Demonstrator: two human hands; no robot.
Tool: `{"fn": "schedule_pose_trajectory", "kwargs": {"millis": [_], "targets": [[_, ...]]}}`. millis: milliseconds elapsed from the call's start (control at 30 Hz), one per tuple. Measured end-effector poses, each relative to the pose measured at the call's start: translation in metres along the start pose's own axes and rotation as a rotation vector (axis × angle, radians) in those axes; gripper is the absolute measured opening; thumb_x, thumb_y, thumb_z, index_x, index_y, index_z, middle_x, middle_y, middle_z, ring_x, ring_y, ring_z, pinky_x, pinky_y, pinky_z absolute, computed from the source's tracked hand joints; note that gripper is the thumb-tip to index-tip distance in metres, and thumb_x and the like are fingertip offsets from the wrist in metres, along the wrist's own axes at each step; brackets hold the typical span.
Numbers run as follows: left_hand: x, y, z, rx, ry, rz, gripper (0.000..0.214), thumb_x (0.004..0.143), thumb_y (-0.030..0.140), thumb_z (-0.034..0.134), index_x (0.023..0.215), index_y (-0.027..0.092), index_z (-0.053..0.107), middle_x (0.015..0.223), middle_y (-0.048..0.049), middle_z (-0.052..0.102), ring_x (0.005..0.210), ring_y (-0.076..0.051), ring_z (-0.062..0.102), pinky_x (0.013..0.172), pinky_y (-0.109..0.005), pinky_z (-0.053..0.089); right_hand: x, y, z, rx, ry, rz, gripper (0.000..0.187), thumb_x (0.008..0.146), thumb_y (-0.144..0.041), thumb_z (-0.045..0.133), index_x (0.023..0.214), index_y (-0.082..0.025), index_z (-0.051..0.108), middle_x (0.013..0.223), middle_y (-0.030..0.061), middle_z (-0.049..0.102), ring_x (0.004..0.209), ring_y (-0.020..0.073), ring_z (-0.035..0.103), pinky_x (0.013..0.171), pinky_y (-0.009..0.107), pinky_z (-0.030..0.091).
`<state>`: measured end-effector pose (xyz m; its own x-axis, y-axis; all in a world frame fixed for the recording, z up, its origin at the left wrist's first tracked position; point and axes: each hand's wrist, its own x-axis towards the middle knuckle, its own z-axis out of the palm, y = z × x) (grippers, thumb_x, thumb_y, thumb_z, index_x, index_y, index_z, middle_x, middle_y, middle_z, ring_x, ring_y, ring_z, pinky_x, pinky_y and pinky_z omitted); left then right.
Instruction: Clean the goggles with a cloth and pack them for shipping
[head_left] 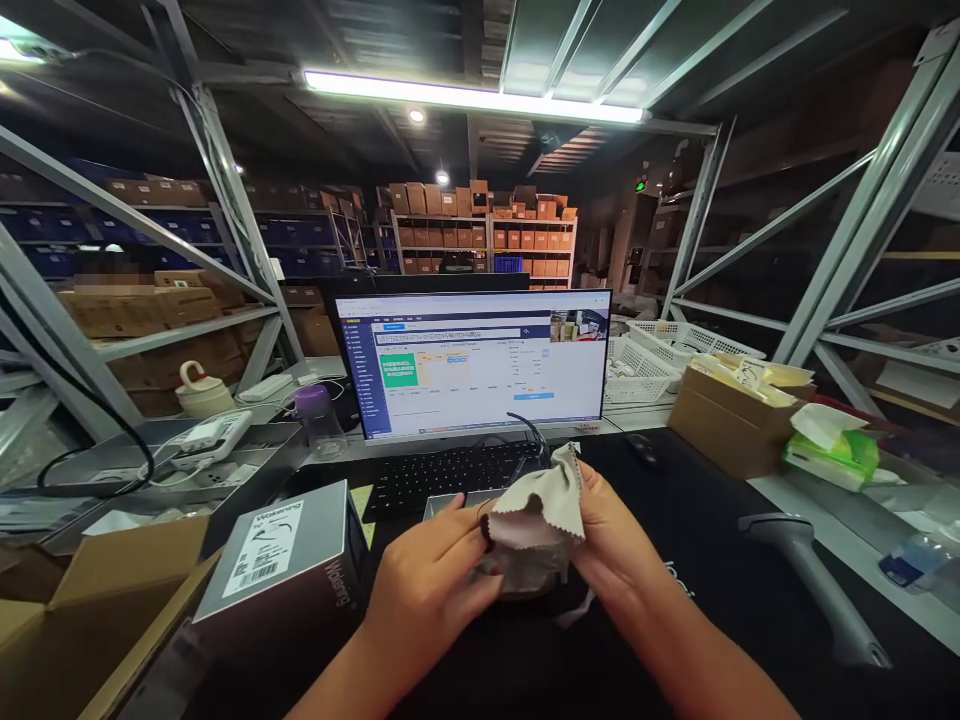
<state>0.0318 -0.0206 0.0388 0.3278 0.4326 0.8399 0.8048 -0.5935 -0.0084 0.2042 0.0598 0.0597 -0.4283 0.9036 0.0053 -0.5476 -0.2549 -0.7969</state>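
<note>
A light grey cleaning cloth (541, 500) with zigzag edges hangs bunched between my two hands in front of the keyboard. My right hand (611, 535) is closed on its right side. On the left, my left hand (431, 570) has its fingers curled in at the cloth's edge, pinching it. A thin dark curved arm of what looks like a pair of glasses (534, 432) sticks up behind the cloth; the rest is covered. Left of my hands stands a grey Wakening box (330, 535), its label picturing glasses.
A monitor (480, 400) stands behind a black keyboard (442, 475). To the right are a mouse (642, 450), a barcode scanner (817, 580), a cardboard box (727, 420) and a tissue pack (832, 455). An open carton (127, 560) and a purple-lidded bottle (319, 420) are at left.
</note>
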Motion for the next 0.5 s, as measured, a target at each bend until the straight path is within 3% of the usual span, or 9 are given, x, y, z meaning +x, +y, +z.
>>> {"fn": "schedule_pose_trajectory", "kwargs": {"millis": [133,233,367,500], "targets": [[0.000,-0.011,-0.014,0.047,-0.101,-0.110,0.020,0.080,0.008,0.057,0.097,0.018,0.063,0.127,-0.0110,0.068,0.123,-0.024,0.061,0.110,-0.050,0.049,0.009,-0.027,-0.026,-0.444,-0.202,-0.066,0.034,0.050,-0.014,0.075,0.054,-0.020,0.041,0.051,-0.0087,0.039,0.050,0.0063,0.030,0.048,0.020,0.025],[0.003,-0.016,-0.027,0.041,-0.162,-0.198,0.024,0.074,0.004,0.051,0.089,0.019,0.061,0.133,-0.0109,0.064,0.130,-0.025,0.055,0.116,-0.059,0.038,0.006,-0.059,-0.055,-0.802,-0.164,-0.267,0.033,0.053,-0.009,0.061,0.051,-0.021,0.031,0.052,-0.0086,0.031,0.052,0.0068,0.025,0.049,0.021,0.021],[0.005,-0.014,-0.040,-0.027,-0.322,-0.186,0.028,0.070,0.001,0.051,0.087,0.020,0.061,0.141,-0.0083,0.058,0.138,-0.024,0.047,0.122,-0.059,0.027,-0.003,-0.087,-0.076,-0.937,-0.070,-0.416,0.028,0.057,-0.009,0.055,0.056,-0.022,0.030,0.057,-0.0073,0.032,0.057,0.0087,0.027,0.052,0.022,0.024],[0.005,-0.007,-0.043,-0.119,-0.460,-0.149,0.031,0.069,-0.001,0.052,0.089,0.021,0.061,0.146,-0.0050,0.054,0.144,-0.022,0.038,0.126,-0.052,0.020,-0.008,-0.078,-0.063,-0.973,-0.200,-0.329,0.033,0.062,-0.010,0.064,0.058,-0.021,0.033,0.060,-0.0066,0.034,0.059,0.0093,0.029,0.054,0.023,0.027]]}}
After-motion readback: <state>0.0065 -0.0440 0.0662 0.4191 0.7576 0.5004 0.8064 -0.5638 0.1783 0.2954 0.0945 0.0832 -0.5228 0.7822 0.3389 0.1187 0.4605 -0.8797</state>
